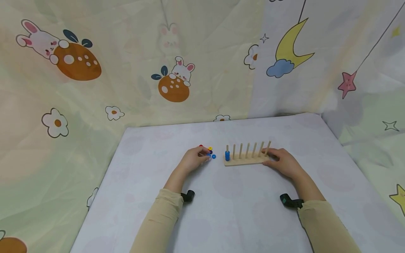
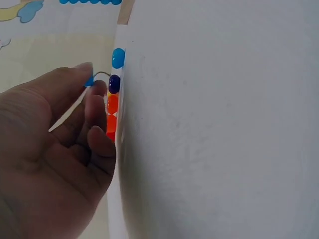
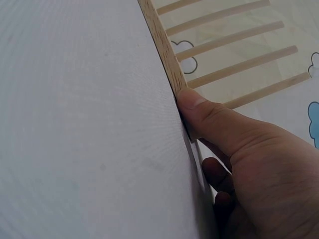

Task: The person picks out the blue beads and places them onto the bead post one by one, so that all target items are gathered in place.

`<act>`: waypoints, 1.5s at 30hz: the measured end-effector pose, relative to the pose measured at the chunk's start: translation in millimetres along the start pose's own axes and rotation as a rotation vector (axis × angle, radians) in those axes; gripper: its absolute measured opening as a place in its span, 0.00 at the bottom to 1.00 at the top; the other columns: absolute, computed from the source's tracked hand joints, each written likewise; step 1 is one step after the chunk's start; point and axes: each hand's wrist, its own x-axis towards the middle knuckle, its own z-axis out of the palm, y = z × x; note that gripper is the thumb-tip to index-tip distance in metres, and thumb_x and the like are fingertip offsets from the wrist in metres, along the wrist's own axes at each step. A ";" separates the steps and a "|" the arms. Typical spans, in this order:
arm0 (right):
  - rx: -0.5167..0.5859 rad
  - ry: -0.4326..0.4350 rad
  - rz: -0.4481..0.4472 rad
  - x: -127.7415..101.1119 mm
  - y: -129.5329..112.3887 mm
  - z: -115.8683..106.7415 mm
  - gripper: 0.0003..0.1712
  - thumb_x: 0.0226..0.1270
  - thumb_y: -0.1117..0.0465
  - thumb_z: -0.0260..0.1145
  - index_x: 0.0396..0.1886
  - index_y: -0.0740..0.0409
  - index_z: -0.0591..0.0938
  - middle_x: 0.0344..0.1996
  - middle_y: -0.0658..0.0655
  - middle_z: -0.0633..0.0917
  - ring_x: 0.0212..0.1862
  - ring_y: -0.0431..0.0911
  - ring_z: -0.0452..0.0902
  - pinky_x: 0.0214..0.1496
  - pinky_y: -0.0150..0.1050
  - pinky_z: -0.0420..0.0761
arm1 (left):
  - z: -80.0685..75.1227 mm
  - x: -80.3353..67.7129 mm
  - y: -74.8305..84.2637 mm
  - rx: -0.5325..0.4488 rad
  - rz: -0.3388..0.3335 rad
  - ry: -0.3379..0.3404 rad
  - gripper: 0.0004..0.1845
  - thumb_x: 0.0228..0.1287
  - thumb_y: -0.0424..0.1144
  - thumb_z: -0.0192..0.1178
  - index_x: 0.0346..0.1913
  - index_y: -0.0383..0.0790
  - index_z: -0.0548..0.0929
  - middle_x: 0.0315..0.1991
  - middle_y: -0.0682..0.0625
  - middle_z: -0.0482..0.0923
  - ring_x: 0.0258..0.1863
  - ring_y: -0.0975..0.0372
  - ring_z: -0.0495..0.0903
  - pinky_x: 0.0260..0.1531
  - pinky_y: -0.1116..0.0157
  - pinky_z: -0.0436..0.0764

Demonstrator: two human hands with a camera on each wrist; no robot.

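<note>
My left hand (image 1: 193, 159) pinches a small blue bead (image 2: 89, 80) between thumb and finger, just above the table. Beside its fingertips lie loose beads: a blue one (image 1: 213, 156), a dark one (image 2: 114, 84), a yellow one (image 1: 210, 148) and red-orange ones (image 2: 112, 104), partly hidden by the hand. To the right stands a wooden peg board (image 1: 243, 162) with a row of upright pegs; several blue beads (image 1: 227, 156) are stacked on its leftmost peg. With thumb at the front edge, my right hand (image 1: 284, 162) grips the board's right end; its other fingers are partly hidden behind.
A white cloth covers the table (image 1: 234, 207), whose back edge meets a printed fabric wall (image 1: 215, 70). More printed fabric hangs at the left and right sides. A small black camera sits on each wrist.
</note>
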 end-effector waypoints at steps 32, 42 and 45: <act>-0.013 -0.015 0.017 1.4 4.9 0.9 0.34 0.62 0.39 0.69 0.66 0.43 0.76 0.63 0.65 0.75 0.63 0.63 0.68 0.64 0.67 0.64 | -9.4 -4.2 67.2 -0.121 0.181 0.015 0.16 0.68 0.52 0.62 0.56 0.56 0.84 0.50 0.61 0.82 0.45 0.64 0.79 0.39 0.66 0.81; -0.004 0.003 -0.005 1.8 6.0 1.7 0.32 0.62 0.40 0.69 0.65 0.43 0.77 0.62 0.65 0.76 0.62 0.61 0.68 0.63 0.66 0.65 | 0.0 -0.7 78.2 -0.169 0.205 0.000 0.16 0.67 0.52 0.63 0.55 0.57 0.84 0.48 0.64 0.82 0.45 0.65 0.79 0.39 0.65 0.81; 0.000 0.002 -0.003 1.9 5.6 2.1 0.32 0.62 0.41 0.69 0.65 0.43 0.77 0.62 0.64 0.76 0.62 0.61 0.68 0.64 0.66 0.64 | 1.2 -1.6 79.2 -0.166 0.205 -0.005 0.16 0.68 0.51 0.63 0.56 0.55 0.84 0.48 0.63 0.82 0.46 0.65 0.79 0.40 0.65 0.81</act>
